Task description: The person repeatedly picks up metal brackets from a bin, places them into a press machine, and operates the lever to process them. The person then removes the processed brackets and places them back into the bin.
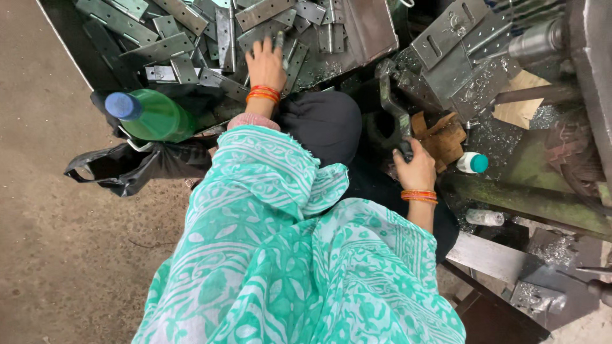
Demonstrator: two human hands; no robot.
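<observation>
The left hand [266, 64] lies spread, fingers loose, on a heap of perforated metal hinge plates [191, 38] at far left, as if picking one out. The right hand [415, 167] is closed around the machine's dark lever handle [394, 114], steadying it.

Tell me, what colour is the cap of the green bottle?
Blue: the cap on the green bottle, head view.

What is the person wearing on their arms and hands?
Both hands are bare, no gloves. The left hand has red and orange bangles at the wrist, above a pinkish cuff. The right hand has orange bangles too. A teal and white patterned cloth drapes over the arms.
</observation>
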